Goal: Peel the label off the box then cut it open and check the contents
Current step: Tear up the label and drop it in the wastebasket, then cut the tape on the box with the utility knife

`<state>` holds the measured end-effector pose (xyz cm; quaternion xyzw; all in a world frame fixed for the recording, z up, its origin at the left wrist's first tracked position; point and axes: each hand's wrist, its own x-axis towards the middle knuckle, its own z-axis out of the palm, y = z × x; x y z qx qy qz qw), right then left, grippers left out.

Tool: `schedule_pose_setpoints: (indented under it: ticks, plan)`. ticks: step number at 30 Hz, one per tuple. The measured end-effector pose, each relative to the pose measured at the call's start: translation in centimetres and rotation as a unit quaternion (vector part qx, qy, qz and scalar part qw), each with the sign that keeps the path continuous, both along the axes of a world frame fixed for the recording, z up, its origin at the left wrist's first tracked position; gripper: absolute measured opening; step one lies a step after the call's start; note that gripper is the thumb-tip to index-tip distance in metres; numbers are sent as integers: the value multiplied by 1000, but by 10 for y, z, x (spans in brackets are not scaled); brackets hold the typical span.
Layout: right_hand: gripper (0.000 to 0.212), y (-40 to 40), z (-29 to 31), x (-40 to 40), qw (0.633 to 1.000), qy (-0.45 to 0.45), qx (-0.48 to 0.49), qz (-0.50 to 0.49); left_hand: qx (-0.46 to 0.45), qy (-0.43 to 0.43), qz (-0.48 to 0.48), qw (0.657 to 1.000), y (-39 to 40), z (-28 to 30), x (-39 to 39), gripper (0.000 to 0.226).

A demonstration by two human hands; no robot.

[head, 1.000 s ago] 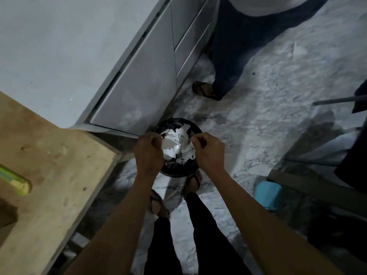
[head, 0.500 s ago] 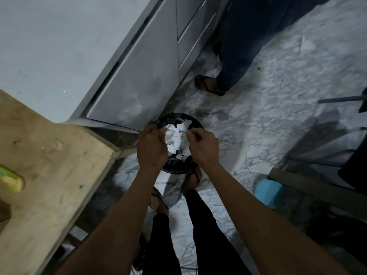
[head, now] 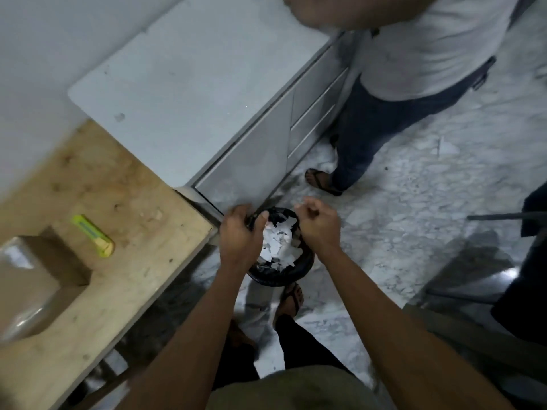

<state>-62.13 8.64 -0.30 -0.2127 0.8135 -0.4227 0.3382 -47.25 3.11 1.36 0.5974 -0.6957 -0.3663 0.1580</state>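
Observation:
My left hand (head: 239, 236) and my right hand (head: 318, 227) hover over a black bin (head: 284, 273) on the floor, which is filled with torn white label scraps (head: 278, 247). The right hand is curled into a fist with nothing visible in it. The left hand's fingers bend down by the bin's rim, behind the back of the hand, so I cannot see whether they hold a scrap. The brown cardboard box (head: 38, 279) with shiny tape stands on the wooden table (head: 133, 285) at the left. A yellow-green utility knife (head: 93, 235) lies beside it.
A white cabinet (head: 189, 93) with drawers stands behind the table. Another person in jeans and sandals (head: 370, 134) stands close beyond the bin. My own feet are just below the bin on the marble floor (head: 414, 202). Dark objects sit at the right.
My hands were pinching together over the bin; now they have drawn apart. The view has swung left and up, bringing the box and more of the table into sight.

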Motion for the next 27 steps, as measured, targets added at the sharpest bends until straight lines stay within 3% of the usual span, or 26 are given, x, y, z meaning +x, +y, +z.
schedule_pose_setpoints:
  ticks: [4,11,15,19,27]
  plan:
    - [19,2,31,17,999,-20,-29,5,-3,9,18,1000,10,37,21,50]
    - [27,16,69,87,991,24,-29,126,-28,58,60,996,40,79,105,41]
    - [28,31,87,149,968,45,-21,248,-47,48,116,991,69,88,174,42]
    - [29,36,87,213,939,11,-43,342,-59,56,186,979,100,86,240,43]
    - [27,24,92,309,899,-17,-30,436,-52,58,300,951,130,74,328,40]
